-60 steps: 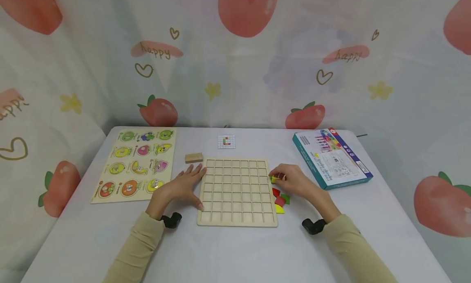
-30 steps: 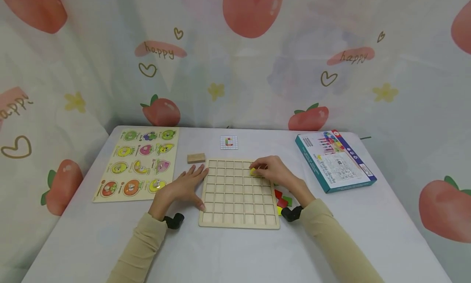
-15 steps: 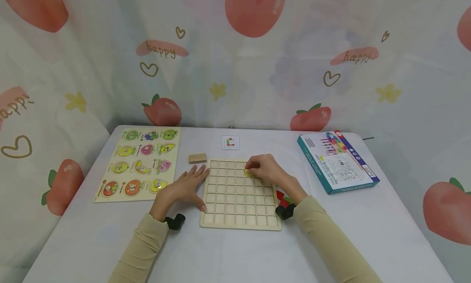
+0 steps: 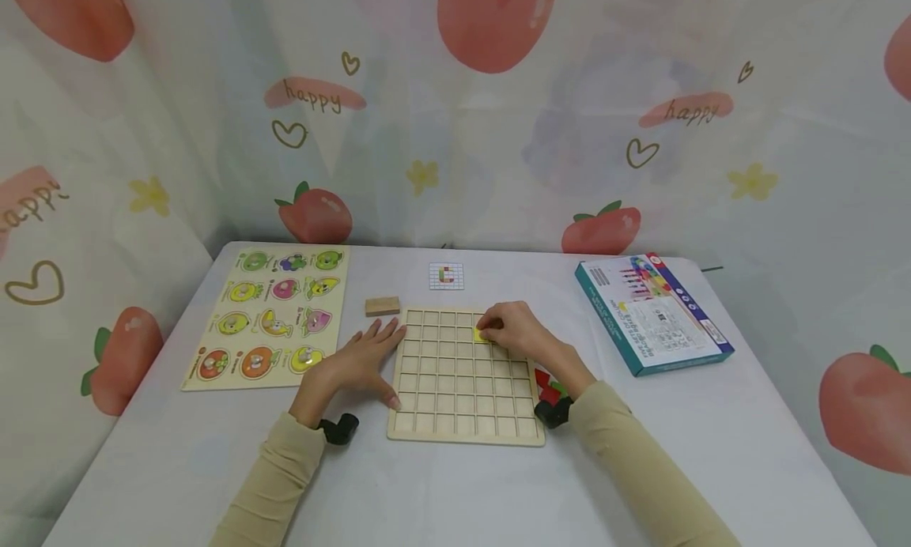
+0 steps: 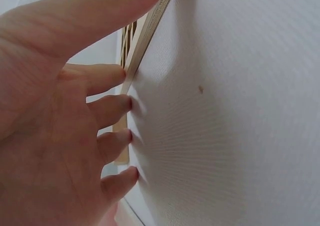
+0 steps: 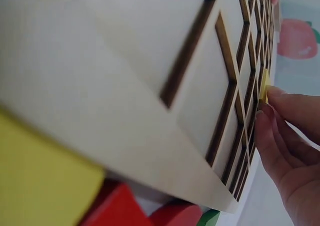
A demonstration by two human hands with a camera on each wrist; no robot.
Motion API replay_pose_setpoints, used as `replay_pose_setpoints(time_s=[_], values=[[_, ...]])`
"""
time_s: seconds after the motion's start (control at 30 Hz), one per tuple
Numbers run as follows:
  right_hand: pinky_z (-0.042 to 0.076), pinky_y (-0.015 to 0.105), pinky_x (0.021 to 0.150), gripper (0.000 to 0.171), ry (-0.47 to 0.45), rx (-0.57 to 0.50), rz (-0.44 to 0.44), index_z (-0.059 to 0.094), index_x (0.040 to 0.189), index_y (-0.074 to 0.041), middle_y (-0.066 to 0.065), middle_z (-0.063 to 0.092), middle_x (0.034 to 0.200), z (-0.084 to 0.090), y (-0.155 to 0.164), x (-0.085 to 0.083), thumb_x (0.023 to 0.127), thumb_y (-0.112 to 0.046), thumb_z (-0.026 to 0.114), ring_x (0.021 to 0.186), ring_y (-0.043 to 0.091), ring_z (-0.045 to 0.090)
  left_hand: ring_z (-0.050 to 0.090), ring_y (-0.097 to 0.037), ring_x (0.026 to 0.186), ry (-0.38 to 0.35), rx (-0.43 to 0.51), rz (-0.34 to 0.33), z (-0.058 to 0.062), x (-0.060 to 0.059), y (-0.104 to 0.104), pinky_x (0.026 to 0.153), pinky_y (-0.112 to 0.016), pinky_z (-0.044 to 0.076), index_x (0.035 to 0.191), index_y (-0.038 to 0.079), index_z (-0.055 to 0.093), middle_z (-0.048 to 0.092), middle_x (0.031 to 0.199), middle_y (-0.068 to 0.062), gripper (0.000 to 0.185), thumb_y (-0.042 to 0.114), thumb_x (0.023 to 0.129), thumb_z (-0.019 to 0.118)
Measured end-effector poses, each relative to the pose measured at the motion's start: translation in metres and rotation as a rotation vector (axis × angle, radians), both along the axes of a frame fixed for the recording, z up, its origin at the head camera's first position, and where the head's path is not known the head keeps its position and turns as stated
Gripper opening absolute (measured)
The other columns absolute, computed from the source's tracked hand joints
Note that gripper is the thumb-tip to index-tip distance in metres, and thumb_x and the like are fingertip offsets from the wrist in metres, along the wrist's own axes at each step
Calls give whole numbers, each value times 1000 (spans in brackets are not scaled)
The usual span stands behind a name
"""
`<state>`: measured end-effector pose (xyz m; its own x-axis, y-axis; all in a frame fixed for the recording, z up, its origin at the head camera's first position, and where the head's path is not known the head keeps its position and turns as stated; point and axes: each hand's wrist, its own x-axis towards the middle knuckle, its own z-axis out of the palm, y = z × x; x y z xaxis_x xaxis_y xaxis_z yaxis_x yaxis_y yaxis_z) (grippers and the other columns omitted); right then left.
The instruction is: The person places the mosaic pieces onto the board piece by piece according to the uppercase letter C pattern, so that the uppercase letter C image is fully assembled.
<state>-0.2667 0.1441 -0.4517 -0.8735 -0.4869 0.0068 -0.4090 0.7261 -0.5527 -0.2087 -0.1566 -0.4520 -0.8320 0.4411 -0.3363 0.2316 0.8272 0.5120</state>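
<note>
In the head view a wooden grid board (image 4: 444,405) lies flat on the white table. My left hand (image 4: 353,367) rests at its left edge with fingers spread; the left wrist view has the fingertips (image 5: 125,103) against the table beside the board's rim. Over an upper cell right of centre, my right hand (image 4: 525,333) pinches a yellow square tile (image 4: 481,336). Seen from the right wrist, thumb and finger meet at that tile (image 6: 264,85), which stands at the grid's surface; whether it lies fully in the cell I cannot tell.
Red tiles (image 4: 548,390) and a green tile (image 4: 558,389) lie by the board's right edge, partly behind the right wrist; a yellow piece (image 6: 40,171) is there too. Around stand a small wood block (image 4: 382,306), pattern card (image 4: 446,276), fruit puzzle board (image 4: 266,318) and box (image 4: 655,314).
My right hand has carried the yellow tile from beside the board's right edge leftward onto an upper cell. In the last half second it has barely moved. The left hand stays in place.
</note>
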Motion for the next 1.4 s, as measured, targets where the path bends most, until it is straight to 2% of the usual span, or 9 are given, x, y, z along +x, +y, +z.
replay_pose_setpoints(time_s=[0.17,0.43,0.63,0.87,1.07,1.4], values=[[59,34,81,11,-8,-12,-6,77,103,-2,8,75,95,1,3,3,93,-4,74,84,16,65,-2,-38,161,-2,-6,3,0,0,1,129,-59,4,164,6,21,8,174,-13,126,36,68,96],[60,36,88,16,-21,-7,-30,77,109,-5,6,75,102,4,13,12,95,-8,73,88,17,64,-3,-38,160,2,-17,6,0,1,0,129,-59,4,165,7,20,7,174,-13,127,36,68,96],[55,30,80,17,-12,-15,-35,78,110,-7,3,73,98,7,30,22,94,-8,72,86,18,59,-3,-36,161,1,-19,5,1,1,1,129,-58,3,165,8,20,7,174,-11,126,36,69,96],[54,25,77,18,-38,-28,-57,77,112,-9,0,71,97,11,50,34,94,-11,73,87,17,59,-3,-37,161,1,-22,2,1,0,1,129,-59,3,165,7,20,7,174,-12,126,36,69,96],[53,22,71,16,-25,-6,-48,78,108,-8,0,71,93,8,62,44,93,-10,74,82,15,58,-3,-38,160,-1,-17,1,1,2,0,129,-60,4,165,7,20,7,174,-13,125,36,69,96],[51,19,66,15,-57,11,-27,75,105,-8,-3,65,88,4,86,68,91,-12,77,80,13,56,-3,-37,161,10,-21,-3,-3,1,0,129,-59,3,165,7,21,8,174,-12,126,38,68,96]])
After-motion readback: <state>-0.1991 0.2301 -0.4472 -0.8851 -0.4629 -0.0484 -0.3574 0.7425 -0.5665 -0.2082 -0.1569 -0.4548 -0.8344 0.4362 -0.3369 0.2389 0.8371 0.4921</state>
